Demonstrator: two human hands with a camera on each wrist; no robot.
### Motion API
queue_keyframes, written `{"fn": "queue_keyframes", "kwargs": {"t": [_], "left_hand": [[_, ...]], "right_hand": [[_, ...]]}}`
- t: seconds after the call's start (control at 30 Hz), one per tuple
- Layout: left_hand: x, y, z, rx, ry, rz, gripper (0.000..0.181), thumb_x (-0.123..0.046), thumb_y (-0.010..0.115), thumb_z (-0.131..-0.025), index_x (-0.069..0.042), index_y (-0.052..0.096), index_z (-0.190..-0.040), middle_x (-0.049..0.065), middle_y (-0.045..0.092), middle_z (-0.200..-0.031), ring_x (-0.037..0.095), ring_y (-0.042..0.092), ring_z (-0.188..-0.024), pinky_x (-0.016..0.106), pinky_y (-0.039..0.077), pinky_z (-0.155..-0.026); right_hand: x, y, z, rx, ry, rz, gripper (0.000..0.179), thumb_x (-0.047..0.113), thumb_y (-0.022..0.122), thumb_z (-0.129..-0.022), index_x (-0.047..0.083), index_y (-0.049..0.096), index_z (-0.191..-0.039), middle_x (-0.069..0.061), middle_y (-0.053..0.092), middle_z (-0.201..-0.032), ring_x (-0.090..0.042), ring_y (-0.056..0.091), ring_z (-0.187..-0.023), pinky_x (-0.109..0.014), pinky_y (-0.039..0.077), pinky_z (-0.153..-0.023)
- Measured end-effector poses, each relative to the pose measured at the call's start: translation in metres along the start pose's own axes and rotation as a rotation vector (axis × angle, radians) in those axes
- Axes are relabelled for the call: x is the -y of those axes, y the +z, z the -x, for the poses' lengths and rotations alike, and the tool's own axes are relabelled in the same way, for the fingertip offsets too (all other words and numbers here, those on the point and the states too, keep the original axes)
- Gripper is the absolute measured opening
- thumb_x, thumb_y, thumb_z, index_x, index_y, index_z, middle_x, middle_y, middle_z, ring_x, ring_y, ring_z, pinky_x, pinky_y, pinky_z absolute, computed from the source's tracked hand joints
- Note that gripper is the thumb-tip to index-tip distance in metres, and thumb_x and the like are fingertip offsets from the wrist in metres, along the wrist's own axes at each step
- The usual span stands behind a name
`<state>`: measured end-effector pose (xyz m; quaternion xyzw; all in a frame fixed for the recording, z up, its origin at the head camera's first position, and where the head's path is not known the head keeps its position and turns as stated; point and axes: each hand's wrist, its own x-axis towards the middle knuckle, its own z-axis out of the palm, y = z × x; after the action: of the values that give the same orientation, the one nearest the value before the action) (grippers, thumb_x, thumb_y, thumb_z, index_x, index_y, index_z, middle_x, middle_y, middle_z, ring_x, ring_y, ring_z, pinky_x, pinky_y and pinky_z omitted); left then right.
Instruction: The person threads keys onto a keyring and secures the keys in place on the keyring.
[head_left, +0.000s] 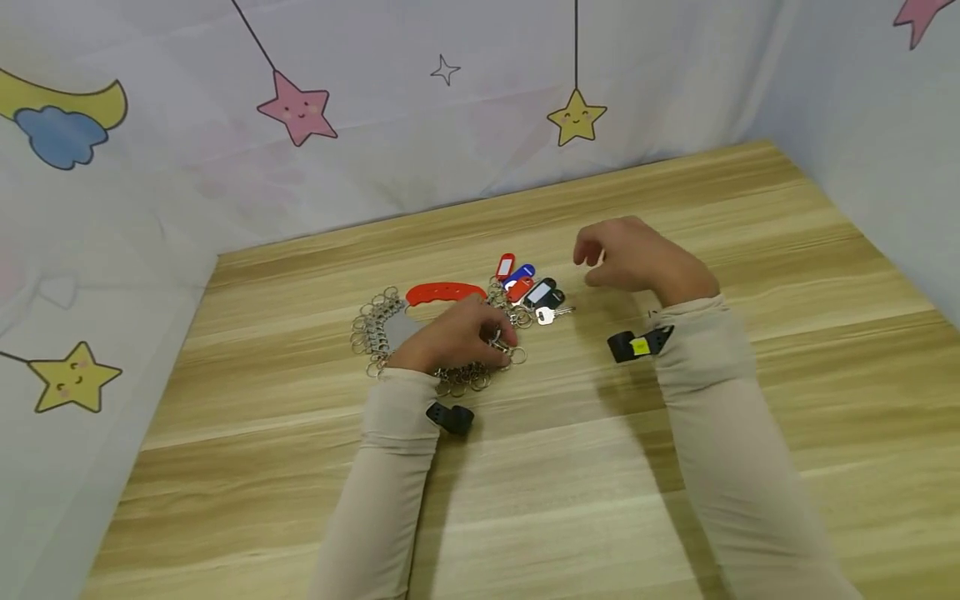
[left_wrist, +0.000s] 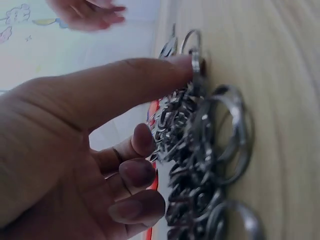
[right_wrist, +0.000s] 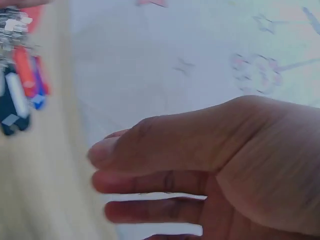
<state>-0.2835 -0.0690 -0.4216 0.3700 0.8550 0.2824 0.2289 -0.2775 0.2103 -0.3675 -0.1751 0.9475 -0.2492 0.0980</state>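
In the head view, my left hand (head_left: 465,333) reaches over a red-handled grey plate hung with metal split rings. Its thumb tip and forefinger close at one key ring (left_wrist: 197,62) on the near right side; the forefinger is mostly hidden behind the thumb in the left wrist view. The other fingers curl loosely beside the rings. Part of the grey plate (head_left: 401,327) and the red handle (head_left: 444,292) show past the hand. My right hand (head_left: 637,258) hovers to the right of the key tags, fingers bent, nothing between them.
Red, blue and black key tags (head_left: 540,292) lie bunched at the plate's right end, with a silver key (head_left: 546,316) beside them. More rings (head_left: 363,333) fan out along the left side. The wooden table (head_left: 525,500) meets a star-printed curtain (head_left: 412,150) behind.
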Motion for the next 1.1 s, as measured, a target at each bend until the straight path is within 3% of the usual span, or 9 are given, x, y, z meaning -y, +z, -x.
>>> {"fn": "queue_keyframes", "kwargs": {"t": [0.2, 0.37, 0.5, 0.67, 0.83, 1.0, 1.1], "left_hand": [[-0.004, 0.004, -0.007, 0.01, -0.027, -0.004, 0.015, -0.008, 0.084, -0.083, -0.009, 0.074, -0.094, 0.001, 0.064, -0.087, 0.018, 0.056, -0.079, 0.03, 0.048, -0.071], [-0.006, 0.006, -0.006, -0.006, -0.037, -0.024, 0.014, -0.008, 0.084, -0.083, -0.012, 0.071, -0.086, 0.0, 0.062, -0.084, 0.017, 0.053, -0.08, 0.03, 0.046, -0.07], [-0.007, 0.005, -0.003, -0.025, -0.043, -0.018, 0.013, -0.009, 0.082, -0.085, -0.013, 0.07, -0.083, 0.0, 0.061, -0.083, 0.018, 0.052, -0.08, 0.03, 0.045, -0.069], [-0.006, 0.001, 0.002, -0.076, -0.078, 0.007, 0.009, -0.014, 0.079, -0.09, -0.014, 0.07, -0.087, -0.001, 0.063, -0.09, 0.018, 0.056, -0.082, 0.032, 0.048, -0.07], [-0.005, -0.001, 0.002, -0.147, -0.088, 0.042, 0.005, -0.016, 0.074, -0.094, -0.013, 0.071, -0.092, -0.002, 0.066, -0.092, 0.016, 0.06, -0.082, 0.033, 0.049, -0.073], [-0.003, -0.001, 0.001, -0.199, -0.094, 0.072, 0.004, -0.015, 0.075, -0.094, -0.012, 0.072, -0.094, -0.003, 0.068, -0.092, 0.015, 0.061, -0.084, 0.032, 0.049, -0.077], [-0.002, -0.001, 0.002, -0.221, -0.098, 0.089, 0.004, -0.014, 0.075, -0.093, -0.01, 0.073, -0.094, -0.003, 0.068, -0.092, 0.015, 0.061, -0.086, 0.032, 0.049, -0.079]], "right_hand": [[-0.031, -0.028, 0.041, 0.066, 0.146, -0.061, 0.021, 0.003, 0.063, -0.09, 0.003, 0.069, -0.109, -0.016, 0.064, -0.108, -0.034, 0.058, -0.099, -0.051, 0.046, -0.08], [-0.064, -0.026, 0.055, 0.21, 0.299, -0.159, 0.027, 0.001, 0.059, -0.084, 0.004, 0.066, -0.109, -0.012, 0.056, -0.094, -0.029, 0.05, -0.084, -0.042, 0.043, -0.067], [-0.077, -0.019, 0.056, 0.307, 0.383, -0.286, 0.018, 0.006, 0.065, -0.085, 0.005, 0.065, -0.103, -0.007, 0.054, -0.084, -0.025, 0.049, -0.079, -0.037, 0.042, -0.063], [-0.076, -0.009, 0.049, 0.344, 0.362, -0.295, 0.007, 0.01, 0.071, -0.086, 0.007, 0.065, -0.088, -0.005, 0.058, -0.083, -0.023, 0.052, -0.078, -0.036, 0.044, -0.064], [-0.069, -0.004, 0.04, 0.358, 0.345, -0.302, 0.012, 0.002, 0.07, -0.083, 0.007, 0.061, -0.077, -0.004, 0.055, -0.073, -0.019, 0.048, -0.065, -0.033, 0.041, -0.058], [-0.067, -0.002, 0.035, 0.373, 0.332, -0.447, 0.015, -0.005, 0.069, -0.086, -0.001, 0.057, -0.095, -0.01, 0.057, -0.085, -0.02, 0.049, -0.069, -0.033, 0.043, -0.061], [-0.068, -0.002, 0.031, 0.401, 0.28, -0.482, 0.026, -0.01, 0.067, -0.085, -0.003, 0.055, -0.107, -0.012, 0.056, -0.086, -0.017, 0.046, -0.063, -0.03, 0.041, -0.058]]}}
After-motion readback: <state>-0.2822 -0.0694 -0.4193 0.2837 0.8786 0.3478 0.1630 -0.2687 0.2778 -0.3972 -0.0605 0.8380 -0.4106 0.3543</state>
